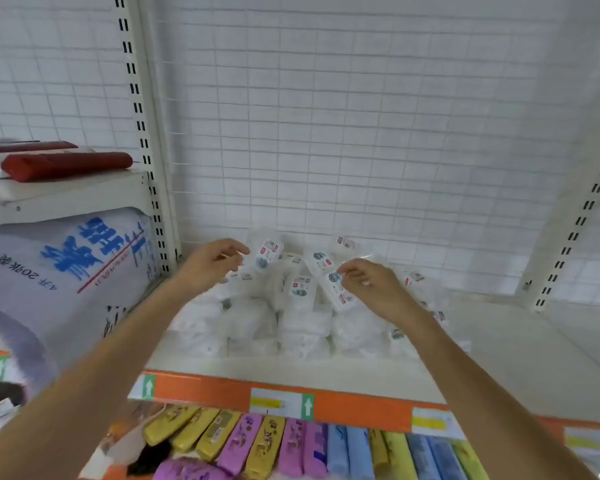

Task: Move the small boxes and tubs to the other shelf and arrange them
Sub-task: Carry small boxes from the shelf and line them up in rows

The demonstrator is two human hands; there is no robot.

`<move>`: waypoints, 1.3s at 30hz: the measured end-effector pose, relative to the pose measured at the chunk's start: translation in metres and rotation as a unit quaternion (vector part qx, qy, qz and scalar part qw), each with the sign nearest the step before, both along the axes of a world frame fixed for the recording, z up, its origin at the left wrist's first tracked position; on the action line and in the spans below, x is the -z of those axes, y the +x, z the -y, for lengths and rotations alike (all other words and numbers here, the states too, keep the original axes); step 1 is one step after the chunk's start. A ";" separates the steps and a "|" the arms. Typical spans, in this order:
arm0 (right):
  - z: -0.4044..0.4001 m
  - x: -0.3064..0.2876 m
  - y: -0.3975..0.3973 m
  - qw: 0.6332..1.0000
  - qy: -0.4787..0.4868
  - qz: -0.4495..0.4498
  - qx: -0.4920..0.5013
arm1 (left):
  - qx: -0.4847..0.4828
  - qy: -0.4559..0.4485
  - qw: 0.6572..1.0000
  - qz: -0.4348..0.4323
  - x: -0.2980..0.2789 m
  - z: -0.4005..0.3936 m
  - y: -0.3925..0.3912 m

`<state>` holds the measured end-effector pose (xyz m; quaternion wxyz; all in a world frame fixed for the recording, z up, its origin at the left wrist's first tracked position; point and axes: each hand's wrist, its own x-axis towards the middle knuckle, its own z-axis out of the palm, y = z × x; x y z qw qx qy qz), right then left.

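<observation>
- Left hand [215, 259], at the centre of the frame, pinches a clear plastic box [265, 254] with a printed label, lifted above the pile.
- Right hand [371, 284], just right of centre, grips a second clear labelled box [329, 282], tilted, at the top of the pile.
- The pile of clear boxes [274, 323] sits mid-frame on a white shelf [499, 358] with an orange front strip [205, 391].
- White wire grid [361, 116] fills the upper frame behind.
- A large white bag with blue lettering [66, 268] lies at left, red rolls [66, 164] above it.
- Yellow, pink and blue packs [291, 448] line the lower shelf along the bottom edge.
</observation>
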<state>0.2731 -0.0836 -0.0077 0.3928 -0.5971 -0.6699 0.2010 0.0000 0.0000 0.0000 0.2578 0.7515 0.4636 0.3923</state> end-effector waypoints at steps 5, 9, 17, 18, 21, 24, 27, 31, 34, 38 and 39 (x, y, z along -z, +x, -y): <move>-0.070 -0.012 -0.007 0.985 -0.041 0.157 0.055 | -0.072 0.024 0.976 -0.202 0.013 -0.044 0.032; -0.103 -0.003 -0.013 0.934 -0.094 0.321 0.130 | -0.076 0.005 0.978 -0.195 0.034 -0.056 0.037; -0.132 0.002 -0.030 0.911 -0.168 0.336 0.173 | -0.084 0.056 0.972 -0.211 0.043 -0.076 0.050; -0.132 0.003 -0.031 0.910 -0.164 0.333 0.183 | -0.083 0.057 0.971 -0.216 0.042 -0.078 0.050; -0.131 0.007 -0.036 0.918 -0.144 0.310 0.199 | -0.087 0.055 0.971 -0.214 0.041 -0.084 0.053; -0.128 0.005 -0.038 0.948 -0.083 0.246 0.187 | -0.093 0.052 0.977 -0.183 0.040 -0.089 0.054; -0.118 -0.007 -0.036 0.966 -0.006 0.204 0.156 | -0.083 0.021 0.989 -0.123 0.037 -0.093 0.046; -0.102 -0.025 -0.023 0.961 0.024 0.242 0.135 | -0.058 0.067 0.987 -0.131 0.027 -0.098 0.029; -0.080 -0.029 -0.010 0.951 0.023 0.269 0.153 | -0.029 0.103 0.987 -0.119 0.021 -0.093 0.019; -0.039 -0.017 0.010 0.960 0.032 0.203 0.189 | 0.053 0.121 0.987 -0.089 0.021 -0.076 0.017; -0.027 -0.012 0.017 0.963 0.036 0.179 0.200 | 0.069 0.125 0.986 -0.082 0.022 -0.070 0.020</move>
